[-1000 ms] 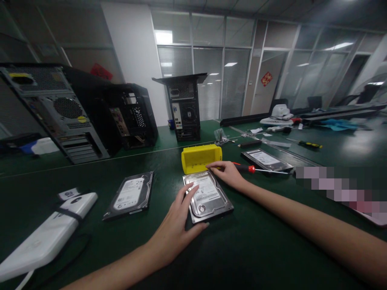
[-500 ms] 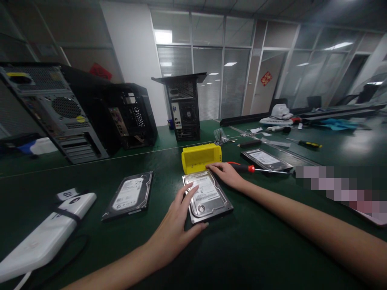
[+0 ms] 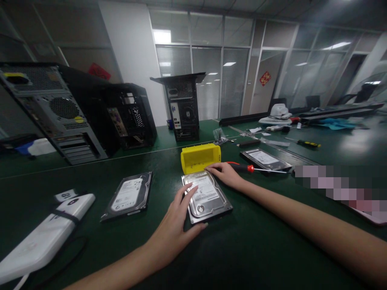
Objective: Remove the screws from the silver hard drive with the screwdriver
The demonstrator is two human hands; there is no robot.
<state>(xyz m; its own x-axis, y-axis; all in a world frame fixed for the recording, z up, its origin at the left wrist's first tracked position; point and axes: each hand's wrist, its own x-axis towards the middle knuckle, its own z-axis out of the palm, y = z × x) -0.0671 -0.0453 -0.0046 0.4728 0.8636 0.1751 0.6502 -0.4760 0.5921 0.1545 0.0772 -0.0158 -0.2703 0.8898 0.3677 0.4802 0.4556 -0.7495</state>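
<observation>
A silver hard drive (image 3: pixel 208 197) lies label up on the green table, just in front of a yellow bin (image 3: pixel 201 157). My left hand (image 3: pixel 181 213) rests on its left side with fingers spread, two fingertips on the label and the thumb near the front edge. At the drive's far edge, my right hand (image 3: pixel 223 173) has its fingers together by the bin's front rim; anything between the fingertips is too small to make out. A screwdriver (image 3: pixel 250 168) with a red and black handle lies beyond the right hand.
Another drive (image 3: pixel 128 195) and a white power bank (image 3: pixel 48 233) lie left. A third drive (image 3: pixel 266 159) and a yellow-black screwdriver (image 3: pixel 308 143) lie right. Computer cases (image 3: pixel 184 108) stand behind. A blurred pink object (image 3: pixel 375 217) is at the right edge.
</observation>
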